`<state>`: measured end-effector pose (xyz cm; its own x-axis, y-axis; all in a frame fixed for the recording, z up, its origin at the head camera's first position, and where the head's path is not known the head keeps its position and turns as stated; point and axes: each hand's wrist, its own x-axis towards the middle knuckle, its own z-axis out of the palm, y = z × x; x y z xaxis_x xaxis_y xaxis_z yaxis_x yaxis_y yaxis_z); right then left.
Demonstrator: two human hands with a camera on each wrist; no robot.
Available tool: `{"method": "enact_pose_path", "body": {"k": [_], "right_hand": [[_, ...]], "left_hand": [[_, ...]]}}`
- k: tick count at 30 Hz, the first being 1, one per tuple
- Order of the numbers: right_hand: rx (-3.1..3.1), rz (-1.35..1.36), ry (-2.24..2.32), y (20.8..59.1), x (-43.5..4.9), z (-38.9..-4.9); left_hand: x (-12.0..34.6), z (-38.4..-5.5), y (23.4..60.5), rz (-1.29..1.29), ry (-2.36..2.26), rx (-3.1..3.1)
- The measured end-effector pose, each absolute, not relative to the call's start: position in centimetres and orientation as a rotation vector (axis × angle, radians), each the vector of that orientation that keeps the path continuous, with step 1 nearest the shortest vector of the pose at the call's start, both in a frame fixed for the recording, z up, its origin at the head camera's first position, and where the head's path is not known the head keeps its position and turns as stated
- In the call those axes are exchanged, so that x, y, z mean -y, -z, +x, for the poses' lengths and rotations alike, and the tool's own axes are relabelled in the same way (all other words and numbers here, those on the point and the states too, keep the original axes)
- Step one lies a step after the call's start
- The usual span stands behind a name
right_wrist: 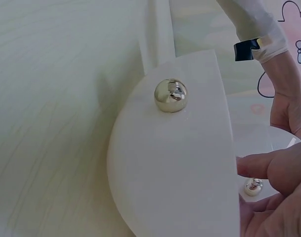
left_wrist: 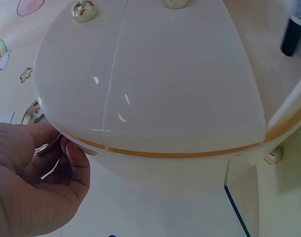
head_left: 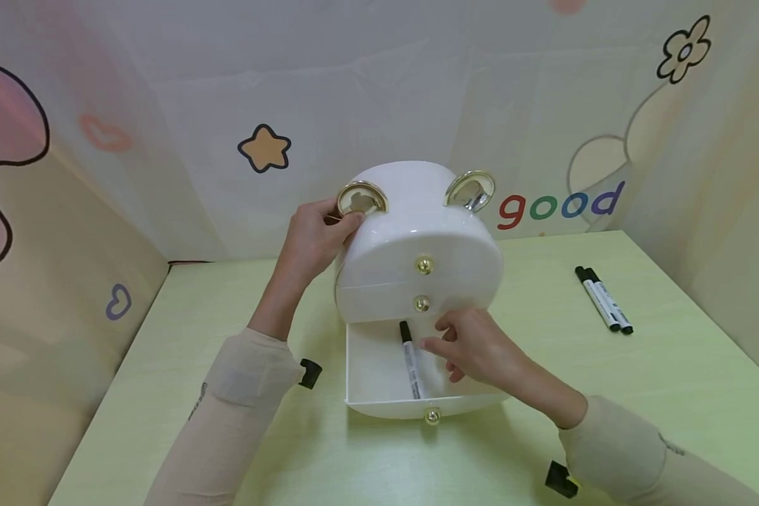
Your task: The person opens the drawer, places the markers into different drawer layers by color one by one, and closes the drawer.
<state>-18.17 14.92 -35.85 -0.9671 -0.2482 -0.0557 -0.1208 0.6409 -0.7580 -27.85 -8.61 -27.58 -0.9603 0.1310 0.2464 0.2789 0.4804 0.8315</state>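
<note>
A white storage box (head_left: 417, 218) with gold-rimmed ears stands on the table, its bottom drawer (head_left: 373, 365) pulled out. My left hand (head_left: 316, 235) pinches the box's left ear (head_left: 362, 199) between thumb and fingers; the left wrist view shows that hand (left_wrist: 46, 177) at the box's edge. Inside the drawer lies a black-capped white marker (head_left: 411, 362), its cap toward the back. Over the drawer's right part hovers my right hand (head_left: 477, 348), fingers loosely bent and holding nothing, the thumb beside the marker. In the right wrist view the drawer front (right_wrist: 175, 158) partly hides this hand (right_wrist: 283, 192).
Two more black-capped markers (head_left: 604, 300) lie side by side on the table at the right. Gold knobs (head_left: 424, 265) sit on the drawer fronts, and the lowest knob (head_left: 433, 416) sticks out toward me. A printed curtain (head_left: 379, 84) hangs behind the table (head_left: 664, 393).
</note>
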Motion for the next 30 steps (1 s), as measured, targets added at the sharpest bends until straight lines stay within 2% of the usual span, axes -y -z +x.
{"method": "enact_pose_path", "body": {"k": [13, 30], "right_hand": [[-2.796, -0.350, 1.059, 34.9, -16.0, -17.5], [-2.927, -0.261, 1.095, 32.3, -21.4, -16.8]], "left_hand": [[8.5, -27.9, 27.6, -0.351, 1.491, 2.567], [8.5, -27.7, 27.5, -0.355, 1.489, 2.583]]}}
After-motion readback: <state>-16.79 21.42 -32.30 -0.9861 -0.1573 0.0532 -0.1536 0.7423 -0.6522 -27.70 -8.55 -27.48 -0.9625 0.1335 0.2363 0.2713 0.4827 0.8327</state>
